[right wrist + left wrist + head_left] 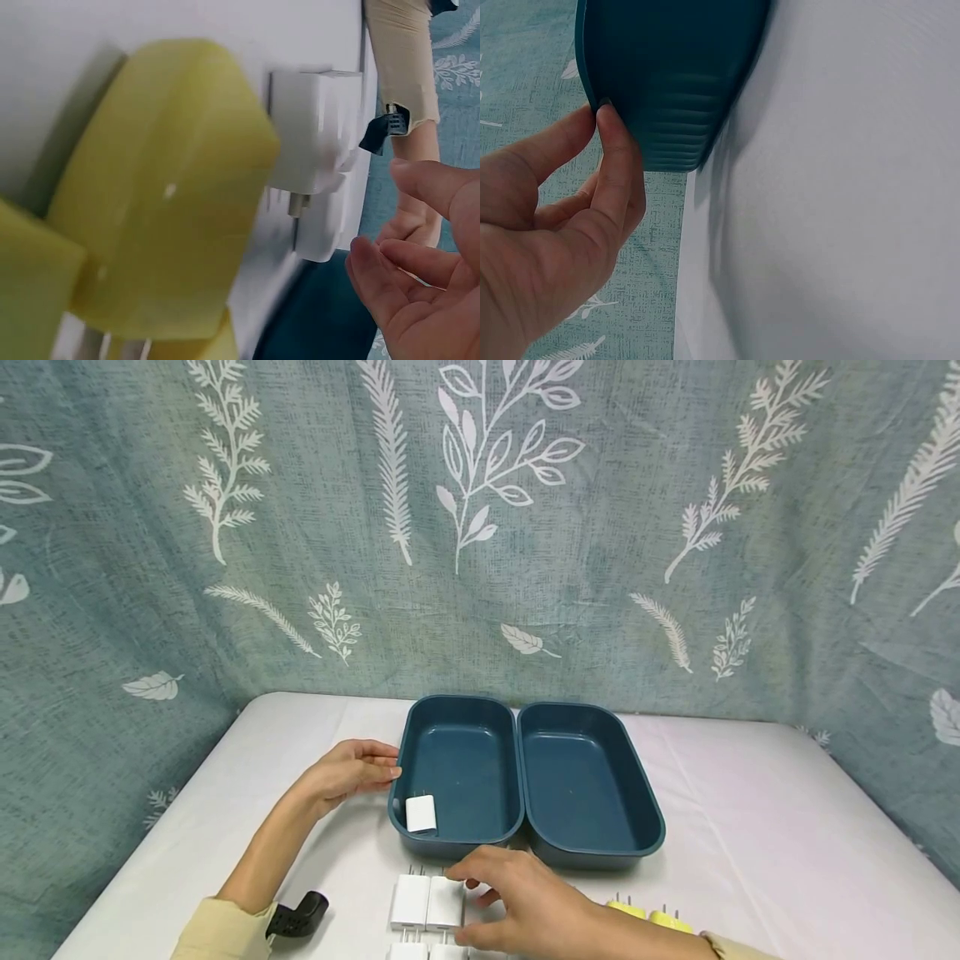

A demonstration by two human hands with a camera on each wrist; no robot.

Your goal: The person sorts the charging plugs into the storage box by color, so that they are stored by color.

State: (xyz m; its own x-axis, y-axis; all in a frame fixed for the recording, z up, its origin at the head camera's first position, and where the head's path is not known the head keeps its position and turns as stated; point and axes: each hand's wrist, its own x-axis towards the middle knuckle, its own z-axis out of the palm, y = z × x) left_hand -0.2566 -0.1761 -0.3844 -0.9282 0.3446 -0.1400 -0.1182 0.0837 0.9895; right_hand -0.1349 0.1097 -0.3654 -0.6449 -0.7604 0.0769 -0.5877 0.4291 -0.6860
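My left hand (341, 777) pinches the left rim of a dark blue rectangular bin (468, 768); in the left wrist view the thumb and fingers (619, 165) meet at that rim. One white plug adapter (421, 814) lies in this bin's near left corner. Before the bin, several white plug adapters (409, 902) lie in rows on the table, prongs pointing away from me. My right hand (525, 897) hovers by the right side of these rows, thumb and fingers apart. The right wrist view shows a gap between that hand (420, 262) and the white adapters (304, 135).
A second dark blue bin (581, 785) stands against the first one's right side, bare inside. Yellow plug adapters (667, 920) lie near the right forearm. A black strap device (300, 917) is on the left wrist. A patterned curtain (480, 610) hangs behind the white table (750, 810).
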